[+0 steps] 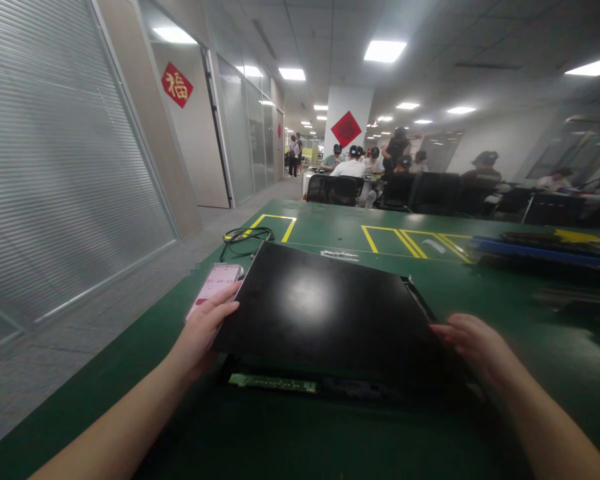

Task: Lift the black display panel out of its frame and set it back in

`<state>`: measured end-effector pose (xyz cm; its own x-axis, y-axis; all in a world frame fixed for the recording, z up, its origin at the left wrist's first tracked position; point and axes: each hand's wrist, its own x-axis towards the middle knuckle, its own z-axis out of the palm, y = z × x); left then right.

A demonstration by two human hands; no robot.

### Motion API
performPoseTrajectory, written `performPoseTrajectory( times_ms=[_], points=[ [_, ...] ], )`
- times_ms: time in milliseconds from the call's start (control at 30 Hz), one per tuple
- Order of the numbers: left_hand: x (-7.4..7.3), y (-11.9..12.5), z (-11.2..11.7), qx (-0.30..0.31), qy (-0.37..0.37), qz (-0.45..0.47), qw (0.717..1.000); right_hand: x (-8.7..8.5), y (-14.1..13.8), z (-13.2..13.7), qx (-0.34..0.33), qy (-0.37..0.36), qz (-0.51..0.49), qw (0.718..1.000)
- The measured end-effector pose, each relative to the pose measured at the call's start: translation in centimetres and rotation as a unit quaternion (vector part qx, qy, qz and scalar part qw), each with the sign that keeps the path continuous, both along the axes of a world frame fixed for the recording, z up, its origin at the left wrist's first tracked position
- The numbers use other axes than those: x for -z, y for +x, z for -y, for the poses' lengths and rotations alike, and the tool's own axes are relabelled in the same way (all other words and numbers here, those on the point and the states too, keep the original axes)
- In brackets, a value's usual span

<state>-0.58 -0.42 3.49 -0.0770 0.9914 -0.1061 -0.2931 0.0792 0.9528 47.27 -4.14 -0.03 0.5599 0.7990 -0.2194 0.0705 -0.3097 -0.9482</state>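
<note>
A flat black display panel (325,303) with a glossy light reflection is tilted in front of me over the green table. My left hand (207,327) is closed on its left edge, fingers on top and the palm side beneath. At the opposite edge, my right hand (475,343) has its fingers curled against the panel's right side. Below the panel's near edge shows a narrow green circuit board (273,383), set along a dark strip. A thin dark frame edge (420,298) sticks out past the far right corner. What lies under the panel is mostly hidden.
A phone (215,287) showing a timer lies just left of the panel, with a coiled black cable (247,235) behind it. Blurred dark parts and a blue strip (540,252) are at the right. Yellow tape (370,239) marks the green table (330,220). People sit beyond.
</note>
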Motion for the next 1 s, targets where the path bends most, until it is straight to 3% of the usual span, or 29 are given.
performPoseTrajectory(
  times_ms=[267,633,800,1000],
  points=[
    [2.4,0.0,-0.5,0.021,-0.041,0.026,0.999,-0.3,-0.1,0.1,0.021,-0.001,0.056,0.998],
    [0.7,1.6,0.2,0.02,-0.09,0.037,0.995,0.5,0.5,-0.3,0.014,-0.005,0.183,0.983],
    [0.5,1.8,0.1,0.026,-0.112,0.027,0.993,-0.4,-0.1,-0.2,-0.014,-0.087,0.275,0.957],
    [0.6,1.8,0.1,0.027,-0.111,0.015,0.993,-1.3,-1.0,0.1,-0.027,-0.097,0.335,0.937]
  ],
)
